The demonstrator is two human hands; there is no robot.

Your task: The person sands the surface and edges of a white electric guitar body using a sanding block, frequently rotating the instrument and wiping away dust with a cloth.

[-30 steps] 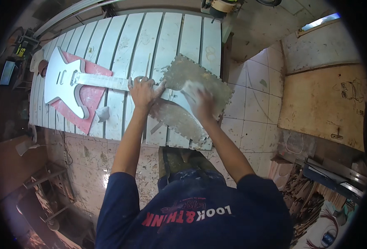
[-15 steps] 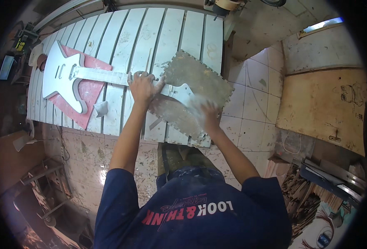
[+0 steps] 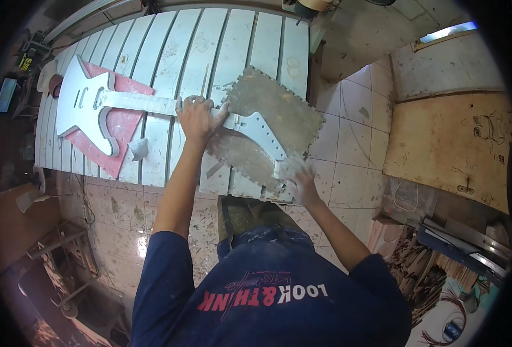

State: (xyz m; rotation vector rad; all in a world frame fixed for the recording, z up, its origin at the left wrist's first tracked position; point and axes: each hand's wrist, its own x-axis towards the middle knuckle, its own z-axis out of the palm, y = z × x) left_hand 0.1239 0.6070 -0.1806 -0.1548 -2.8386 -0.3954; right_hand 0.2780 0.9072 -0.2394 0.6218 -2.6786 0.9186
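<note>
Guitar (image 3: pixel 146 103), all white, lying across pale slatted table (image 3: pixel 180 52). Pointed body at L end, partly over pink sheet (image 3: pixel 124 124); neck runs R; headstock (image 3: pixel 267 139) angles twd person, w/ row of small holes, over grey-brown mat (image 3: pixel 287 110).

L hand (image 3: pixel 198 118): grasping neck nr headstock end, fingers across top, thumb spread out to R. Dusty white on fingers. Forearm comes straight up from below.

R hand (image 3: pixel 302 180): at headstock tip, by nr R corner of table. Blurred, whitish patch at fingertips; can't tell if it grips anything or how far fingers are closed.

Mat has toothed edges, set at a slant, dusty. Small crumpled white packet (image 3: pixel 139 149) on slats just beside pink sheet, person's side. Thin grey strip (image 3: pixel 214 169) on table nr mat's L edge.

Person: dark blue T-shirt (image 3: pixel 267 306) w/ print, dusty at waist. Tiled floor (image 3: pixel 354 156) stained. Wooden panel (image 3: pixel 441 150) far R; wood offcuts (image 3: pixel 409 277) stacked lower R.
</note>
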